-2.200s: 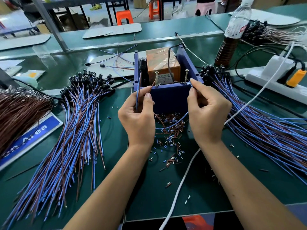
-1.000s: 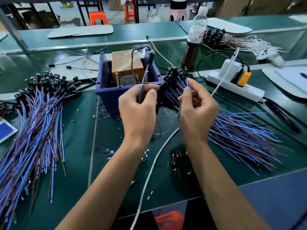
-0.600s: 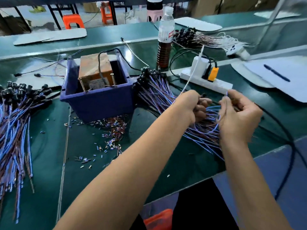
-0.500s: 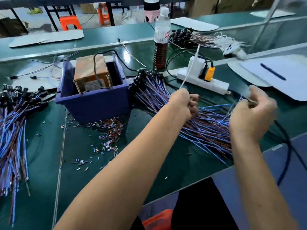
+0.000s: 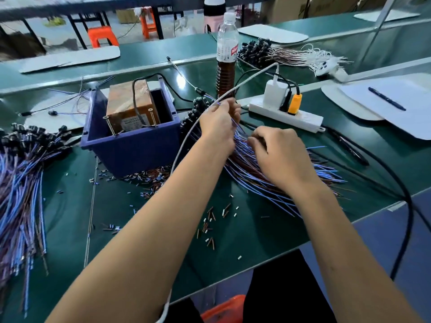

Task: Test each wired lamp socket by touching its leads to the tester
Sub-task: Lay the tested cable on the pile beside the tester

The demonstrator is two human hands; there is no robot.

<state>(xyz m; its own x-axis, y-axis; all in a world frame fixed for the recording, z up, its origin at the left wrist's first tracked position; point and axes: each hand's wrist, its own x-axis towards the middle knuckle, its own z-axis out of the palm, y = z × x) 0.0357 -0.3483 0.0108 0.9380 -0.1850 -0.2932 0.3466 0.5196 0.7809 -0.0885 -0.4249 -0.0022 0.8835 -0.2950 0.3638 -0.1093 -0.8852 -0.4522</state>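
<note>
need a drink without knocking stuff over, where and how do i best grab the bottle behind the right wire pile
Take the bottle by its clear upper body around the label, coming from the right and above. It stands upright with dark liquid low down. The white cable crosses in front of its lower part and the socket wires lie nearer, so a low frontal reach would likely snag. The left hand is pinching a wire.

The right hand (image 5: 277,157) hides its own fingertips, so its grip among the wire pile (image 5: 261,173) cannot be told.
</note>
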